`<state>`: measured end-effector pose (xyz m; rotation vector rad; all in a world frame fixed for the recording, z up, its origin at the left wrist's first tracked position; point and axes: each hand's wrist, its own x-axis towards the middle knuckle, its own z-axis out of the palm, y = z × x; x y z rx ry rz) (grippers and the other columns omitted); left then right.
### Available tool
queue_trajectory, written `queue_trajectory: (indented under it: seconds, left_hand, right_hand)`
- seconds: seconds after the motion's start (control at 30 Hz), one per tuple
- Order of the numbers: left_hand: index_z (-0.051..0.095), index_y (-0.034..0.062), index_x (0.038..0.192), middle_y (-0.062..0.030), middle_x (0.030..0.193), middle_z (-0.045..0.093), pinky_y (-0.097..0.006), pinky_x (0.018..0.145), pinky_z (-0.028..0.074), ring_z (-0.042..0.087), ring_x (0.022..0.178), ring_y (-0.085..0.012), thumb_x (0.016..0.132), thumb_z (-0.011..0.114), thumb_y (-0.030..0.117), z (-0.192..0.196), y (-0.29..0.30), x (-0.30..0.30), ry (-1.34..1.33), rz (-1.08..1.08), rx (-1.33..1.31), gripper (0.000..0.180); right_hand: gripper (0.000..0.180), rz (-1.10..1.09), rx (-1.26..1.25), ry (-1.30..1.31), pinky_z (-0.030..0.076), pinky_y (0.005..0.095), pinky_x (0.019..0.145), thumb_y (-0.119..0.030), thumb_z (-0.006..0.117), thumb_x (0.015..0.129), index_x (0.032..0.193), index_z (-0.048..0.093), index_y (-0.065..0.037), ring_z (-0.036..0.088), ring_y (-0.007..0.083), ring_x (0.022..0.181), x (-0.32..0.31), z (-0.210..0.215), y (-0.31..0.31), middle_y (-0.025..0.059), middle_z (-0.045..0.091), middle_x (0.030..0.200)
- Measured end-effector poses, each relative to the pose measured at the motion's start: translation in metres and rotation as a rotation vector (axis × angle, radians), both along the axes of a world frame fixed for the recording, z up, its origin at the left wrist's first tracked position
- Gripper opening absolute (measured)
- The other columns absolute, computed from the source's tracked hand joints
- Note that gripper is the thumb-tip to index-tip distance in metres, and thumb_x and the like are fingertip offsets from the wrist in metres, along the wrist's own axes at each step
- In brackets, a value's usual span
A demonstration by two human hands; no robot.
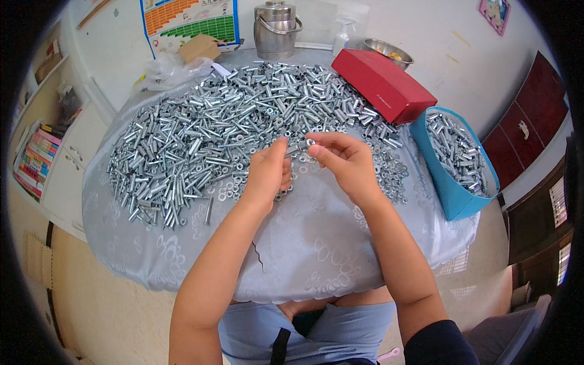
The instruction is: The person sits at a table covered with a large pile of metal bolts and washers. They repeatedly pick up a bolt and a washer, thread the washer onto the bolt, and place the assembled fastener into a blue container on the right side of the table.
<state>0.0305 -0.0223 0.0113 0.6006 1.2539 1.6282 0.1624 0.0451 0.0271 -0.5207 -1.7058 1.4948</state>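
My left hand (266, 173) is closed around a silver metal bolt (294, 149), whose end sticks out to the right between thumb and fingers. The thumb and forefinger of my right hand (350, 163) pinch a small shiny ring-shaped piece (311, 142) at the bolt's right end; I cannot tell whether it is a nut or a washer. Beyond both hands spreads a wide heap of loose bolts and metal sleeves (201, 131). Nuts and washers (389, 173) lie around and under my hands. One single bolt (208, 210) lies apart at the heap's near edge.
A grey patterned cloth (316, 243) covers the table. On the right stands a blue fabric bin (457, 204) filled with metal pieces, behind it a red box (386, 85). At the back are a steel pot (275, 33), a spray bottle (344, 39), a bowl (389, 52) and a plastic bag (173, 73).
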Motion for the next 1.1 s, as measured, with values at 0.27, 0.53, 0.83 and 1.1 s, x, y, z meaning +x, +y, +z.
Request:
queue_trajectory:
  seconds: [0.27, 0.53, 0.83, 1.1]
  left_hand:
    - [0.035, 0.0130, 0.058, 0.0055, 0.050, 0.030, -0.023, 0.036, 0.022, 0.024, 0.038, -0.0052, 0.086, 0.046, 0.034, -0.003, 0.000, -0.003, -0.051, -0.044, 0.019, 0.037]
    - [0.037, 0.0118, 0.057, 0.0054, 0.049, 0.032, -0.023, 0.036, 0.022, 0.026, 0.038, -0.0051, 0.086, 0.046, 0.036, 0.000, -0.002, -0.003, 0.047, -0.003, -0.004, 0.039]
    - [0.043, 0.0043, 0.050, 0.0022, 0.047, 0.039, -0.028, 0.043, 0.028, 0.032, 0.044, -0.0076, 0.089, 0.043, 0.035, -0.015, 0.003, -0.003, 0.596, 0.075, 0.090, 0.049]
    - [0.042, 0.0030, 0.051, 0.0023, 0.047, 0.039, -0.028, 0.044, 0.028, 0.033, 0.047, -0.0071, 0.089, 0.043, 0.035, -0.014, 0.002, -0.002, 0.603, 0.077, 0.008, 0.049]
  right_hand:
    - [0.024, 0.053, -0.051, 0.007, 0.043, 0.0207, 0.064, -0.009, 0.063, 0.079, 0.101, 0.061, 0.000, 0.053, 0.0070, 0.071, 0.000, -0.001, 0.001, 0.0029, 0.062, 0.084]
    - [0.014, -0.033, 0.077, -0.027, 0.043, 0.0210, 0.063, -0.012, 0.062, 0.081, 0.090, 0.061, -0.001, 0.052, 0.0061, 0.069, -0.005, -0.009, 0.001, 0.0012, 0.060, 0.077]
    - [0.041, -0.010, 0.136, -0.334, 0.031, 0.0235, 0.049, -0.035, 0.049, 0.088, 0.063, 0.049, -0.003, 0.036, 0.0063, 0.056, 0.002, -0.010, 0.006, -0.0017, 0.044, 0.059]
    - [0.050, 0.244, -0.146, -0.307, 0.019, 0.0227, 0.041, -0.042, 0.038, 0.091, 0.052, 0.033, -0.011, 0.023, 0.0066, 0.045, 0.007, 0.007, 0.001, -0.0049, 0.026, 0.050]
